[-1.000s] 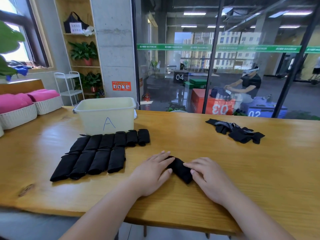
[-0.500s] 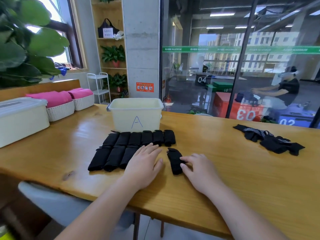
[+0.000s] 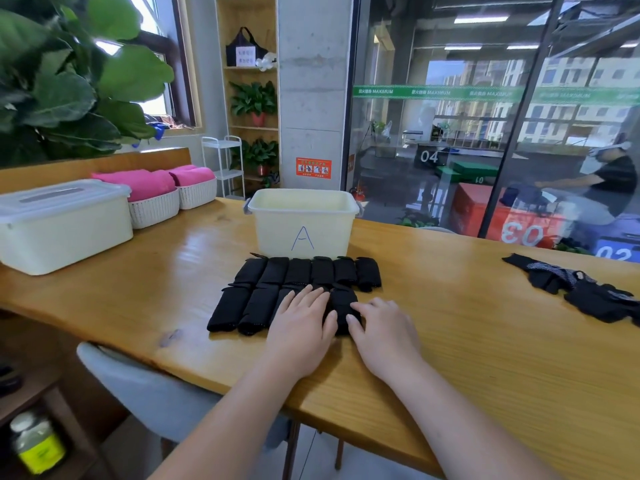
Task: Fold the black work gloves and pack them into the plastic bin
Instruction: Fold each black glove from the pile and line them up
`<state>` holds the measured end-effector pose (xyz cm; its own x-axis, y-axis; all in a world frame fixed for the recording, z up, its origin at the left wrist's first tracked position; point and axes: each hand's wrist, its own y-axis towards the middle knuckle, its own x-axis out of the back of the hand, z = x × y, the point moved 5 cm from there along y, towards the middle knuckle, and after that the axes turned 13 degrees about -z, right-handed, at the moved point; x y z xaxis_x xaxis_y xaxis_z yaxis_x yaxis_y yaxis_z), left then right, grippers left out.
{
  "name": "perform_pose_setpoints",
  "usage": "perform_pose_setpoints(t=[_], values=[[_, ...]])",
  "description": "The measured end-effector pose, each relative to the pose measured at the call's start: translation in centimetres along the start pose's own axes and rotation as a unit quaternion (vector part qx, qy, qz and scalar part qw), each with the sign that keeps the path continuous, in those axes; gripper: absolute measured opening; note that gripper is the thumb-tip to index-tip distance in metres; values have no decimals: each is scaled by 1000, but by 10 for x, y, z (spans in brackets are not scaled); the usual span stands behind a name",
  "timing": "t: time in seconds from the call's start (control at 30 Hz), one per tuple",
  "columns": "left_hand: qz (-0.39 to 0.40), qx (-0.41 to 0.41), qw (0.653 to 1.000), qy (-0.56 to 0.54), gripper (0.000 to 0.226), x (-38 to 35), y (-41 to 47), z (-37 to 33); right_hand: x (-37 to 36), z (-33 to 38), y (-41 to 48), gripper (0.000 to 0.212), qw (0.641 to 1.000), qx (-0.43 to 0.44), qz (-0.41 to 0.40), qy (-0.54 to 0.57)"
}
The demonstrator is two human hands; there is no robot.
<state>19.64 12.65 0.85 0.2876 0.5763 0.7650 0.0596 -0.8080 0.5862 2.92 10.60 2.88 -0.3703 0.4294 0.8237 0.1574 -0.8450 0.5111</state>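
1. Head view, the room: a long wooden surface (image 3: 485,323) runs along a glass wall, with a concrete pillar and plant shelves behind and a large leafy plant (image 3: 65,81) at far left.
2. On the surface, in the middle toward the back, stands the cream plastic bin (image 3: 303,223) marked "A", open-topped; its inside cannot be seen from here.
3. Just in front of the bin lie the folded black gloves (image 3: 298,275) in two rows, side by side and touching, the back row nearly against the bin's wall.
4. The left hand (image 3: 303,327) lies flat, fingers spread, over the right part of the front row, hiding the gloves beneath it.
5. The right hand (image 3: 384,330) rests flat beside it, fingers extended, its fingertips touching the folded glove (image 3: 341,303) at the right end of the front row; neither hand grips anything.
6. Well apart to the right lies a loose pile of unfolded black gloves (image 3: 581,292).
7. At left sit a lidded white box (image 3: 62,223) and two white baskets (image 3: 173,206) holding pink towels (image 3: 156,180).
8. A grey chair back (image 3: 145,386) stands below the near edge of the surface, left of the arms.
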Motion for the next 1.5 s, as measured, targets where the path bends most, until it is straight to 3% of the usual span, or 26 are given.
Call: perform_pose_setpoints(t=[0.3,0.53,1.1,1.5], values=[[2,-20,1000,-6,72,7,4,-11,24,-31,1,46,1000,-20,0,19],[21,-54,998,-40,73,5,25,-70,55,-76,3,50,998,-56,-10,2],[124,-185,972,-72,77,-92,45,-251,114,-249,-40,57,973,-211,-5,-89],[147,-218,961,-83,76,-150,66,-305,109,-327,-36,71,956,-233,13,-181]])
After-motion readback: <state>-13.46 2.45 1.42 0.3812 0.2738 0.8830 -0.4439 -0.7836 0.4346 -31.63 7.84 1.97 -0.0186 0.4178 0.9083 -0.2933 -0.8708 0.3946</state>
